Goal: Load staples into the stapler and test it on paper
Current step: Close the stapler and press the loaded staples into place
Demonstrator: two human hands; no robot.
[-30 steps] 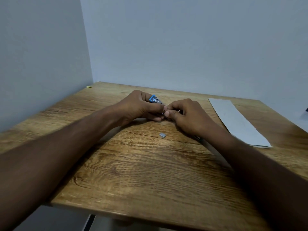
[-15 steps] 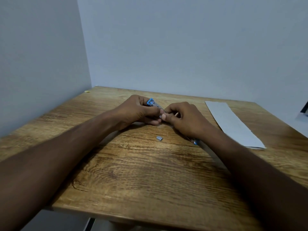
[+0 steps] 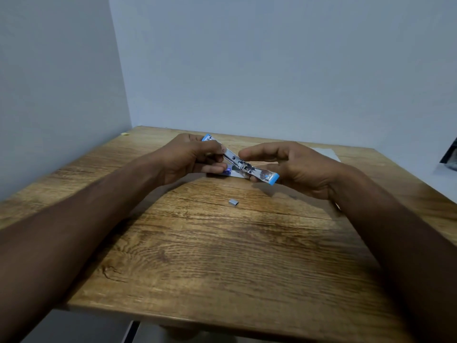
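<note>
A small metal stapler [image 3: 238, 164] with blue plastic ends is swung wide open and held above the wooden table [image 3: 222, 256]. My left hand [image 3: 190, 157] grips its far-left half, thumb on the metal arm. My right hand [image 3: 296, 167] holds the near-right blue-tipped half from below, index finger stretched over the hinge. A short strip of staples [image 3: 233, 201] lies on the table just in front of my hands. The white paper [image 3: 326, 154] lies behind my right hand, mostly hidden.
Grey walls close the table's left and far sides. A small yellow scrap [image 3: 125, 133] lies in the far left corner. A dark object [image 3: 450, 154] shows at the right edge. The table's front edge is near my body.
My hands have moved apart and the stapler, earlier hidden between pinched fingers, is now swung open and visible. The view has tilted up a little. The loose staple strip has not moved.
</note>
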